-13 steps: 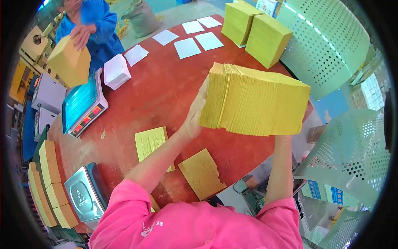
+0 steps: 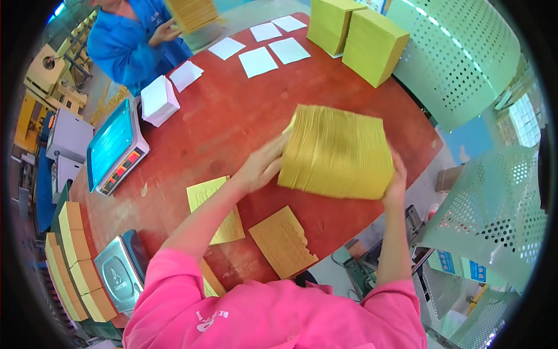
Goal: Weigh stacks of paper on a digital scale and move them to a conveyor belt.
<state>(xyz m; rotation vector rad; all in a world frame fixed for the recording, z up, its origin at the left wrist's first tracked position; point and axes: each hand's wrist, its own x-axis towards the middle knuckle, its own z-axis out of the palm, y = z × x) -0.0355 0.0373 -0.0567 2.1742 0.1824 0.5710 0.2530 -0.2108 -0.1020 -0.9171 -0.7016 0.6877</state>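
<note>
Between my two hands is a thick block of yellow paper sheets point(image 2: 337, 154), its layered sheet edges facing me. My left hand point(image 2: 264, 163) presses on its left end, with some fingers hidden behind it. At the right end my right hand point(image 2: 397, 177) grips it, partly covered by the block. The block is held over the red table, slightly blurred. Nearer to me lie a yellow embossed pad point(image 2: 224, 224), partly under my left forearm, and a second yellow embossed sheet or pad point(image 2: 283, 243) with a scalloped edge.
Two tall yellow paper stacks point(image 2: 375, 52) stand at the far right of the red table point(image 2: 215, 139). White sheets point(image 2: 258, 62) and a white paper stack point(image 2: 158, 100) lie farther back. A digital scale point(image 2: 119, 145) stands left; a co-worker in blue point(image 2: 131, 43) holds another paper block.
The paper block in my hands has moved slightly left and looks narrower, its sheets more even. The co-worker has carried their block from above the scale toward the right.
</note>
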